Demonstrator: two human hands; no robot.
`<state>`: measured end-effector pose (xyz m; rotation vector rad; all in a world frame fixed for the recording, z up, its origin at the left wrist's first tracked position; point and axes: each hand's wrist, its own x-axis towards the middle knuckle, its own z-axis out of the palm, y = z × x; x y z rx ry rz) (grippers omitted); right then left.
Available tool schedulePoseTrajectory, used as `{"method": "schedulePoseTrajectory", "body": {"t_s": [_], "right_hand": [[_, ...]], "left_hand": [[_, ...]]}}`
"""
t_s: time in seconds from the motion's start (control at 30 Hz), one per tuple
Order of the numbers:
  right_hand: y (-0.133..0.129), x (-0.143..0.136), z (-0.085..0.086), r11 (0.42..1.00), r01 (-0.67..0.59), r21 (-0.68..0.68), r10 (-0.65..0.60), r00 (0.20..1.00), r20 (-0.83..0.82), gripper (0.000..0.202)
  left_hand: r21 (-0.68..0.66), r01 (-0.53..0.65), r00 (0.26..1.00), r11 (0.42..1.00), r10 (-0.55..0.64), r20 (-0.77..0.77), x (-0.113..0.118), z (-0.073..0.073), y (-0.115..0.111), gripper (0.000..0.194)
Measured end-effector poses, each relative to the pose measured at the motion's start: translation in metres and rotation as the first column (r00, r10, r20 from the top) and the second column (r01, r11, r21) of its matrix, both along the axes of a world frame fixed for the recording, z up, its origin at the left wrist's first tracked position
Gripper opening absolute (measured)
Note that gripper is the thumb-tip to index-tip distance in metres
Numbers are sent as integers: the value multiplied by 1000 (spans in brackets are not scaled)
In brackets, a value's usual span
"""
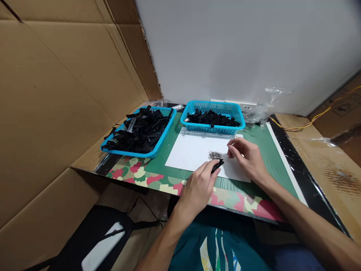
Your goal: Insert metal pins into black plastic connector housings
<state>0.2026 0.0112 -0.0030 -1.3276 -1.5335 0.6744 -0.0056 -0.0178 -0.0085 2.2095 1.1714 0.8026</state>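
A small black part (217, 166) is held between the thumb and fingers of my left hand (200, 181), over the near edge of a white sheet (183, 150). Just beyond it on the sheet lies a pile of tiny metal pieces (214, 154). To the right of the pile is my right hand (248, 156), its thumb and fingertips pinched together above the paper; whatever is between them is too small to make out.
A blue basket (159, 145) heaped with black parts stands at the left, a second blue basket (212, 129) with black parts behind the sheet. Cardboard (70, 75) walls the left side. Clear plastic bags (257, 113) and a yellow cable (313, 122) lie at the right.
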Motion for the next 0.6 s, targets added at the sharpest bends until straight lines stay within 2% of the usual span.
{"method": "schedulePoseTrajectory", "body": {"t_s": [0.13, 0.27, 0.37, 0.5, 0.6], "right_hand": [[3, 4, -2, 998, -38, -48, 51, 948, 314, 15], [3, -1, -3, 996, -63, -65, 83, 912, 402, 12], [4, -3, -4, 991, -99, -92, 129, 896, 425, 12], [4, 4, -1, 980, -151, -131, 192, 892, 409, 9], [2, 10, 7, 963, -224, -150, 256, 935, 245, 16]], "left_hand": [[-85, -164, 980, 983, 173, 103, -5, 6, 4, 23], [-66, -152, 971, 986, 161, 175, -7, 8, 6, 15], [-17, -129, 976, 992, 130, 177, -7, 8, 6, 15], [-28, -108, 981, 994, 111, 157, -7, 9, 4, 20], [-53, -85, 982, 995, 93, 163, -7, 10, 2, 25]]}}
